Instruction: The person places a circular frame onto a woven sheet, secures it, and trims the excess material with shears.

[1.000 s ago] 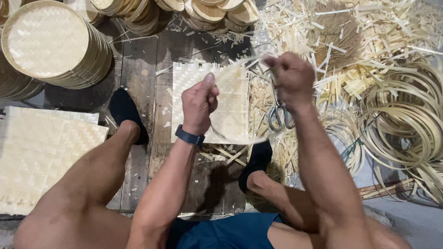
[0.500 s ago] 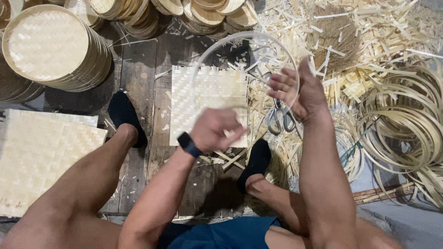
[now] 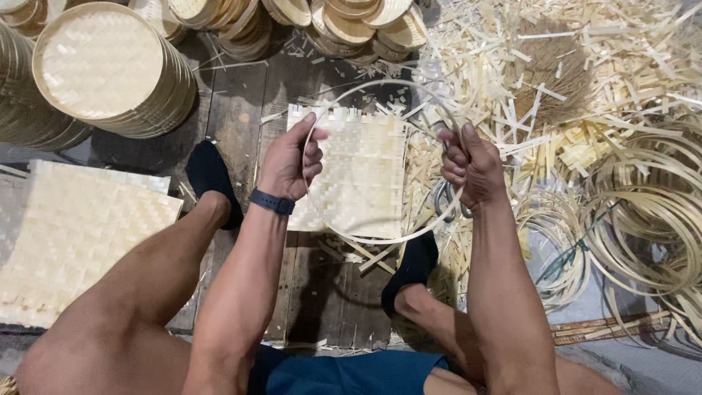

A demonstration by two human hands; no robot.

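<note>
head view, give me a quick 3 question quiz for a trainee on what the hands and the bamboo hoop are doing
1. True or false: both hands grip the thin bamboo hoop at once.
2. What lies flat on the floor planks under the hoop? A) a square woven bamboo mat B) a metal tray C) a folded cloth
3. Which hand wears a dark wristband?

Key
1. True: the left hand has its grip on the hoop's left side, the right hand on its right side.
2. A: the woven mat lies between the person's feet.
3. The left hand; the wristband sits on that wrist.
</note>
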